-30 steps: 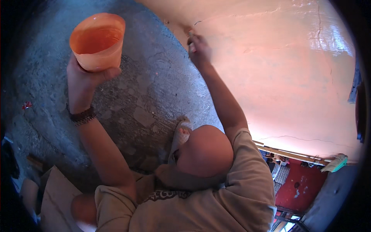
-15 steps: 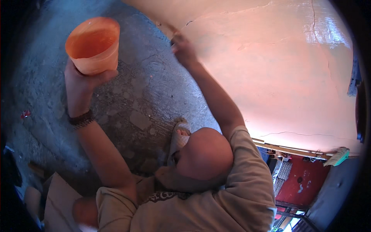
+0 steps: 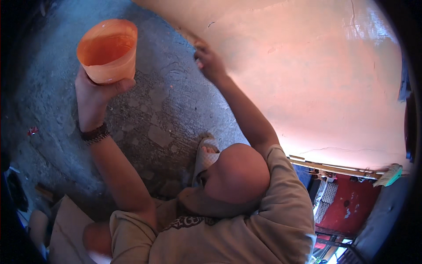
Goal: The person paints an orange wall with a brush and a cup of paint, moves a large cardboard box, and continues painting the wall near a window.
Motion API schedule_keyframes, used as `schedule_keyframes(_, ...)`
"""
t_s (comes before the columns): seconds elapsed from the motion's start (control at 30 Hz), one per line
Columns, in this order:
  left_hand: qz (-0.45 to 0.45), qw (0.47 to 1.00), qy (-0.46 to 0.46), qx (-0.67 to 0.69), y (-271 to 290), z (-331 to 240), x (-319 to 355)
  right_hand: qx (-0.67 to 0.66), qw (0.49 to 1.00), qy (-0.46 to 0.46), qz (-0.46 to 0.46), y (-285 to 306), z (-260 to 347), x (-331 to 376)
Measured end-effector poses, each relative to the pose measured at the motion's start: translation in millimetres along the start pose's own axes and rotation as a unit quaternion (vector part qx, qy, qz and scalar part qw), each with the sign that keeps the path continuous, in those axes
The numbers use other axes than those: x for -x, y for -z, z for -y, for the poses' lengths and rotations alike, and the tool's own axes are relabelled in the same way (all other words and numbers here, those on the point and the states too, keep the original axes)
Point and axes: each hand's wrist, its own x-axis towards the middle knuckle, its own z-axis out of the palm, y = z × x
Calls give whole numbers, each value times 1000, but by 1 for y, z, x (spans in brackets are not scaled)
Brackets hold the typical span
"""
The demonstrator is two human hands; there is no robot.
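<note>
A peach-coloured wall [image 3: 307, 88], glossy toward its upper right, fills the right side of the view. Against its curved edge lies the rough grey floor [image 3: 162, 101], blotched with paler patches. The person's tan shirt [image 3: 233, 237] spans the bottom, with a bent knee [image 3: 237, 174] rising in front of it. Beyond the wall's lower end, at the right, is a worn red panel [image 3: 347, 207].

The orange container [image 3: 112, 70] is at the upper left, held up above the floor and tilted so that its wide mouth and orange inside show. The left hand [image 3: 94, 94] grips it from below, thumb along its lower side; the other fingers are mostly hidden behind it. A sandal [image 3: 200, 160] with a foot in it rests on the floor beside the knee. The right hand [image 3: 209, 64], blurred, reaches to the wall's left edge, its fingers curled closely around a thin brush-like tool [image 3: 189, 36]; whether the tip touches the wall cannot be told. A dark wristband [image 3: 94, 133] circles the left wrist. A small red scrap [image 3: 32, 131] lies at far left.
</note>
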Motion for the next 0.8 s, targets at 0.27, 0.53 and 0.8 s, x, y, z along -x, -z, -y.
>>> schedule_keyframes(0.27, 7, 998, 38, -45, -8, 6, -5, 221, 941, 19, -256, 68, -14, 23)
schedule_keyframes(0.53, 21, 1000, 13, -4, -23, -1, -8, -26, 996, -52, 62, 10, -2, 35)
schedule_keyframes(0.8, 10, 1000, 11, -2, -29, -3, -4, 139, 947, 18, -288, 69, -21, 48)
